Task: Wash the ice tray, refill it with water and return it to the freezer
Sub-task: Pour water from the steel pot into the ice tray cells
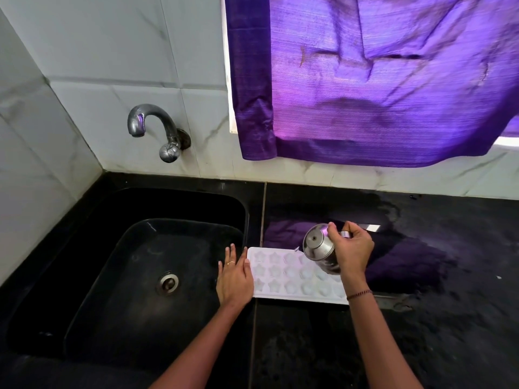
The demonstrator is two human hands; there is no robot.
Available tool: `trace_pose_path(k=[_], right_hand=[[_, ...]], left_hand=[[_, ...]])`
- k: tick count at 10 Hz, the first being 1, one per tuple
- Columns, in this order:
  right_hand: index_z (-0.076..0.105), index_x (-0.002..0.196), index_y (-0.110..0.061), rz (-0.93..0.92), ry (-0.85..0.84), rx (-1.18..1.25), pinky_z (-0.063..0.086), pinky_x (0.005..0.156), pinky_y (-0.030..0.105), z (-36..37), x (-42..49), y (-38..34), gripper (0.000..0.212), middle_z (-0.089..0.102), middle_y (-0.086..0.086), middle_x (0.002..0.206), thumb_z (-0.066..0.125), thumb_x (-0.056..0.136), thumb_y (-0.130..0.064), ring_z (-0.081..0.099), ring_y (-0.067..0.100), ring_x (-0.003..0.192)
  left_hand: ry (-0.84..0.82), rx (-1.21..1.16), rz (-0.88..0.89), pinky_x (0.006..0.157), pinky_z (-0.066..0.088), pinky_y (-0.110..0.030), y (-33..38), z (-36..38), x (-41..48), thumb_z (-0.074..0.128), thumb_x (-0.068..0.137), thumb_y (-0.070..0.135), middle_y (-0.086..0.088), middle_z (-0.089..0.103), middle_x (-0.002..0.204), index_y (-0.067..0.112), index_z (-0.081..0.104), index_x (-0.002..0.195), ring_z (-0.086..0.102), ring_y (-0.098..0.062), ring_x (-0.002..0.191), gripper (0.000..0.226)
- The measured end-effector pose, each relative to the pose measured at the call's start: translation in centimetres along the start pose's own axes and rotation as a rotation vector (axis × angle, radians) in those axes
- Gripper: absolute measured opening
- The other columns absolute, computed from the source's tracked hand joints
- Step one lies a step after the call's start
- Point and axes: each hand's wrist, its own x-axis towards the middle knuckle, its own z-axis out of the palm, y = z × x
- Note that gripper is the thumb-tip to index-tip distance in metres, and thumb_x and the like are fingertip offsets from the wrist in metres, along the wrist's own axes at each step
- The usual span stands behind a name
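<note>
A white ice tray (283,273) with star-shaped cells lies flat on the black counter (449,318), just right of the sink. My right hand (351,248) grips a small steel jug (318,247) by its handle and holds it tilted over the tray's far right cells. My left hand (234,276) rests flat, fingers together, against the tray's left end at the sink's edge. The tray's right end is hidden behind my right wrist and the jug.
A black sink (134,276) with a steel drain (168,282) fills the left. A steel wall tap (153,127) sticks out above it, no water running. A purple curtain (379,80) hangs over the back wall. The counter shows wet patches at the right.
</note>
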Motion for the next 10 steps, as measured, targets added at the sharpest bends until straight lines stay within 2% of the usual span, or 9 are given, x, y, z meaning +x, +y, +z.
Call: trace_pose_path(k=[1, 3, 4, 5, 7, 10], right_hand=[[0.038, 0.053, -0.005, 0.047, 0.007, 0.051, 0.028, 0.049, 0.021, -0.1, 0.1, 0.1, 0.042, 0.031, 0.003, 0.050, 0.072, 0.078, -0.010, 0.026, 0.012, 0.051], [0.030, 0.050, -0.014, 0.125, 0.037, 0.155, 0.028, 0.052, 0.024, -0.5, 0.6, 0.4, 0.051, 0.028, -0.001, 0.049, 0.072, 0.078, -0.008, 0.024, 0.007, 0.049], [0.030, 0.050, -0.013, 0.090, 0.040, 0.135, 0.028, 0.053, 0.028, -0.8, 0.8, 0.5, 0.050, 0.027, 0.001, 0.050, 0.072, 0.078, -0.009, 0.025, 0.014, 0.053], [0.031, 0.050, -0.010, 0.053, 0.040, 0.092, 0.027, 0.049, 0.022, -1.1, 0.9, 0.7, 0.049, 0.028, 0.002, 0.049, 0.072, 0.078, -0.010, 0.024, 0.010, 0.050], [0.044, 0.059, 0.010, 0.055, 0.068, 0.043, 0.033, 0.054, 0.028, -1.6, 1.4, 1.8, 0.041, 0.040, 0.011, 0.054, 0.073, 0.077, -0.014, 0.033, 0.020, 0.055], [0.049, 0.058, 0.008, 0.011, 0.067, -0.032, 0.034, 0.052, 0.027, -2.0, 1.3, 1.7, 0.038, 0.045, 0.012, 0.053, 0.073, 0.077, -0.013, 0.035, 0.019, 0.053]], left_hand=[[-0.002, 0.004, -0.002, 0.120, 0.000, -0.032, 0.0, 0.0, 0.0, 0.019, 0.102, 0.028, -0.003, 0.007, 0.160, 0.025, 0.027, 0.148, -0.002, -0.012, 0.147, 0.046], [0.001, 0.005, -0.001, 0.120, -0.001, -0.032, 0.0, 0.0, -0.1, 0.019, 0.102, 0.028, -0.003, 0.007, 0.160, 0.025, 0.027, 0.148, -0.003, -0.012, 0.147, 0.046], [0.002, -0.007, -0.001, 0.120, -0.001, -0.032, 0.0, 0.0, -0.1, 0.020, 0.102, 0.027, -0.003, 0.008, 0.160, 0.024, 0.028, 0.148, -0.002, -0.013, 0.148, 0.046], [-0.003, -0.001, -0.003, 0.120, -0.001, -0.033, 0.0, 0.0, 0.0, 0.020, 0.102, 0.028, -0.003, 0.007, 0.160, 0.025, 0.027, 0.148, -0.003, -0.012, 0.148, 0.046], [-0.006, -0.005, -0.004, 0.120, -0.001, -0.033, 0.0, 0.0, 0.0, 0.019, 0.102, 0.028, -0.004, 0.007, 0.160, 0.025, 0.026, 0.148, -0.003, -0.013, 0.148, 0.046], [-0.003, 0.015, 0.003, 0.120, 0.000, -0.033, 0.0, 0.0, 0.1, 0.019, 0.102, 0.027, -0.003, 0.008, 0.160, 0.024, 0.027, 0.148, -0.002, -0.013, 0.148, 0.047]])
